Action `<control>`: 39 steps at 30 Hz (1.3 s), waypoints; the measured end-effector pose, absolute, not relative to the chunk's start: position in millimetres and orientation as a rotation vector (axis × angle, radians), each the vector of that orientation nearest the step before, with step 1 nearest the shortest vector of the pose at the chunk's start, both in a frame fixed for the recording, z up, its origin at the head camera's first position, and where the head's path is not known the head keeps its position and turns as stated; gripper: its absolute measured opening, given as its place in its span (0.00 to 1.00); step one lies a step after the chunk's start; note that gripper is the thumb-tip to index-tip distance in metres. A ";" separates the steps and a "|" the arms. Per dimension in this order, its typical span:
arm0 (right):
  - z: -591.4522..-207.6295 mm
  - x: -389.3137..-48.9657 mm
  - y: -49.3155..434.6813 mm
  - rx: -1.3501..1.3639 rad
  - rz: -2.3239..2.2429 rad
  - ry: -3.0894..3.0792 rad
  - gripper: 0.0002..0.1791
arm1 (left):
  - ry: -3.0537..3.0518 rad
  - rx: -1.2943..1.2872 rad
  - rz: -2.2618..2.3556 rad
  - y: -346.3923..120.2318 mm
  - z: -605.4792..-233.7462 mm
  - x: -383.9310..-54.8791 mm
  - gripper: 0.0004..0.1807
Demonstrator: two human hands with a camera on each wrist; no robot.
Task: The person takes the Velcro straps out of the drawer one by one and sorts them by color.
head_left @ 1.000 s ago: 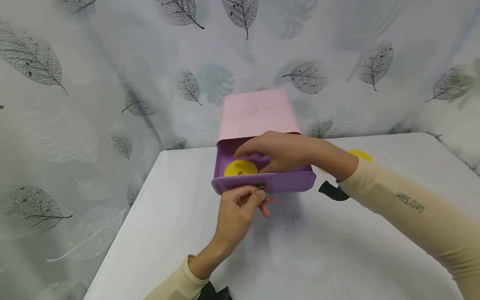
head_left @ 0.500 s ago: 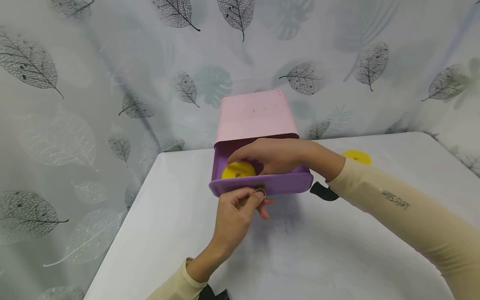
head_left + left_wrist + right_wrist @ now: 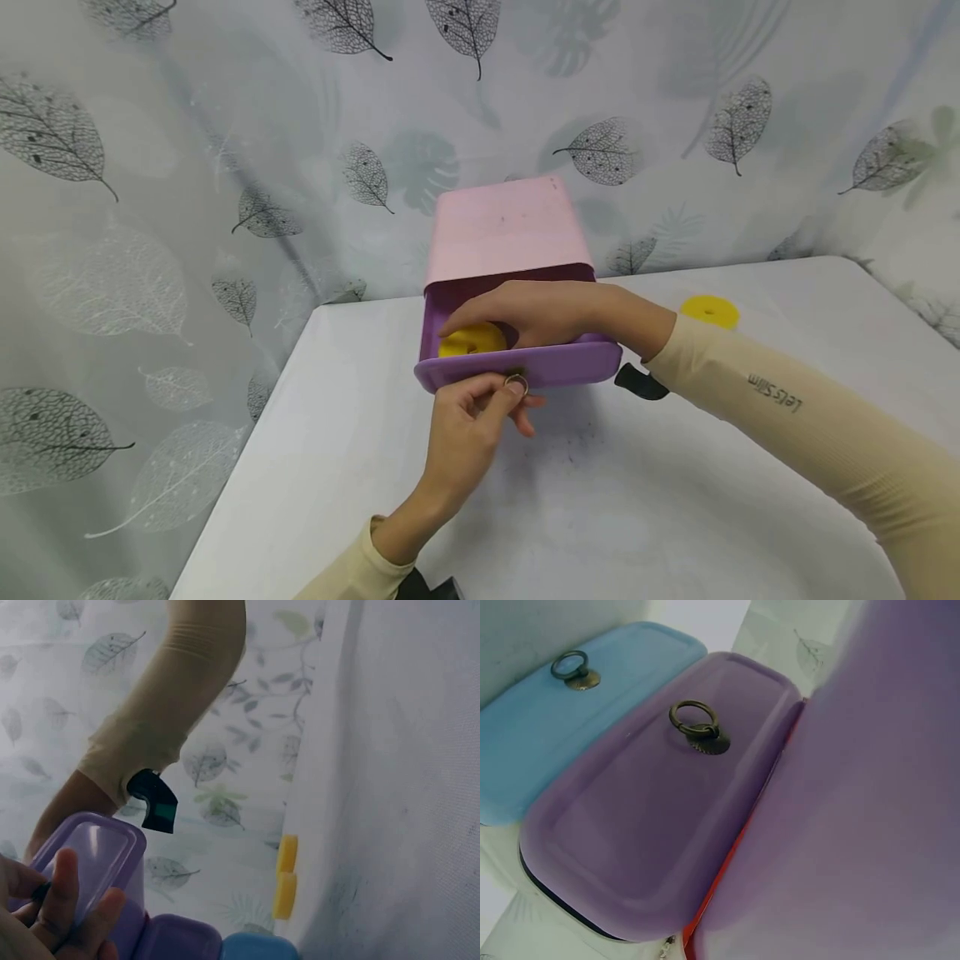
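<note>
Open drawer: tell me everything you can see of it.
The drawer is purple, smooth and plastic-looking, with rounded front corners and a metal-looking ring. It stands partly out beneath the cabinet's pink top. The left hand pinches the ring; a yellow disc lies inside, with the right hand over it.

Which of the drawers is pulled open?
The top purple drawer, the one with the right hand reaching inside. The lower purple drawer and the blue drawer, stacked beneath it, are both closed.
</note>
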State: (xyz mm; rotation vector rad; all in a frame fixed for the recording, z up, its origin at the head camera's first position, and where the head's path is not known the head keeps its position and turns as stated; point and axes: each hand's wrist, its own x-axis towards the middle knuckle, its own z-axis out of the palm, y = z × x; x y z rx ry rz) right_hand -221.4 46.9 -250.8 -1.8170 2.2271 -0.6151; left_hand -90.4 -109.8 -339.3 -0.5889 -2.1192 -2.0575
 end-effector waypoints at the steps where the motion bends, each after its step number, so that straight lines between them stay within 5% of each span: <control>1: -250.7 -221.5 47.1 -1.816 -0.621 2.226 0.30 | -2.121 -0.591 -2.054 -109.7 -339.2 -90.6 0.16; 39: -242.7 -220.0 66.6 -1.789 -0.665 2.322 0.30 | -2.111 -0.580 -2.081 -108.7 -337.3 -88.6 0.15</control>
